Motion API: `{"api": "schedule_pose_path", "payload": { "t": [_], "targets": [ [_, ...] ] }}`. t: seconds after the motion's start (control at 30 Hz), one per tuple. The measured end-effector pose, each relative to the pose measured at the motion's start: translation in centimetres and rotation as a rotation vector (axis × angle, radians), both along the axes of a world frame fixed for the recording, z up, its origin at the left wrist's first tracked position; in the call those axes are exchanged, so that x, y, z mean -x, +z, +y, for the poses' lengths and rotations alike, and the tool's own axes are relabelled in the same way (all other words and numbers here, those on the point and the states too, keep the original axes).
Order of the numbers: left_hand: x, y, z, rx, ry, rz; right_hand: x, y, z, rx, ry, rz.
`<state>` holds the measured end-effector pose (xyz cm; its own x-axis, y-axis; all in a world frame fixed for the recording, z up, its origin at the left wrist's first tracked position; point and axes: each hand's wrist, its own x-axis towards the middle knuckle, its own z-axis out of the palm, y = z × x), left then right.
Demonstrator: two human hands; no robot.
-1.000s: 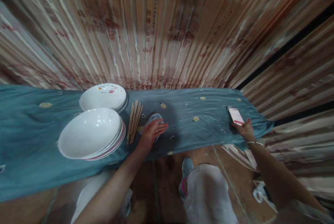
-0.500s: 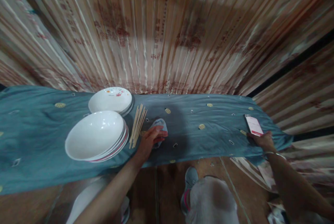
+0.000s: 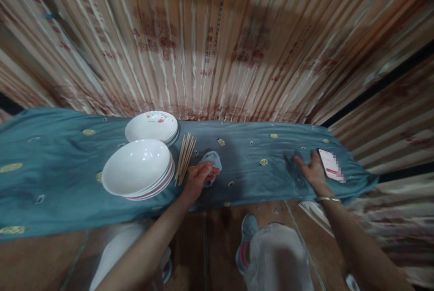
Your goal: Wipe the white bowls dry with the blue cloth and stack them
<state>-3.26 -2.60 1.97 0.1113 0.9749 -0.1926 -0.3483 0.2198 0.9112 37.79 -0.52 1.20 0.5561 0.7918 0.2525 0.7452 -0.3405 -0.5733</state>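
Note:
My left hand (image 3: 200, 178) is closed on a crumpled light-blue cloth (image 3: 213, 159) that rests on the covered table. Just left of it lies a bunch of wooden chopsticks (image 3: 185, 157). Farther left stands a stack of white bowls (image 3: 137, 166), and behind that a stack of white plates (image 3: 151, 126) with a floral print. My right hand (image 3: 312, 172) hovers over the tablecloth with its fingers apart and nothing in them. Right beside it, a phone (image 3: 328, 163) with a lit pinkish-white screen lies on the cloth.
A green-blue patterned tablecloth (image 3: 251, 182) covers the long, narrow table. Stacked brown-and-red printed sheets (image 3: 217, 46) rise along its back edge, with more at the right. My knees and shoes are below the front edge, above a tiled floor (image 3: 217, 255).
My right hand has let go of the phone and moved left with its fingers spread. My left hand stays on the cloth. The view has shifted slightly.

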Motion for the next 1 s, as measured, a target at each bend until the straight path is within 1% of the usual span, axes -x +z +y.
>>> {"api": "schedule_pose_path", "payload": {
  "t": [0.07, 0.1, 0.17, 0.27, 0.37, 0.43, 0.5, 0.6, 0.7, 0.77, 0.87, 1.0],
  "targets": [
    [0.2, -0.2, -0.3, -0.073, 0.03, 0.083, 4.8, -0.2, 1.0, 0.005, 0.112, 0.061],
    [0.4, -0.3, -0.4, -0.118, 0.039, 0.14, 7.4, -0.3, 1.5, -0.014, 0.212, 0.142],
    [0.9, -0.6, -0.7, -0.214, 0.034, 0.29, 12.6, -0.7, 2.2, -0.058, 0.407, 0.282],
    [1.7, -0.9, -1.2, -0.416, 0.006, 0.542, 20.2, -1.2, 2.9, -0.107, 0.602, 0.482],
    [2.4, -1.3, -1.7, -0.699, 0.018, 0.735, 26.3, -1.9, 2.9, -0.141, 0.715, 0.597],
    [2.8, -1.7, -2.1, -0.826, 0.042, 0.833, 29.1, -2.2, 2.5, -0.147, 0.756, 0.639],
    [3.2, -2.2, -2.4, -0.874, 0.055, 0.919, 30.6, -2.5, 1.9, -0.169, 0.754, 0.606],
    [3.8, -2.8, -2.6, -0.878, 0.068, 1.009, 31.2, -2.6, 1.0, -0.217, 0.727, 0.478],
    [4.3, -2.4, -2.8, -0.919, 0.069, 1.041, 31.2, -2.6, 0.6, -0.255, 0.729, 0.362],
    [4.5, -1.4, -3.3, -0.979, 0.053, 1.052, 31.5, -2.6, 0.6, -0.261, 0.75, 0.319],
    [4.7, 0.9, -4.7, -1.05, 0.033, 1.065, 32.2, -2.5, 0.6, -0.266, 0.767, 0.31],
    [5.5, 4.0, -6.5, -1.123, 0.062, 1.119, 32.9, -2.0, 0.3, -0.298, 0.807, 0.28]
  ]
}}
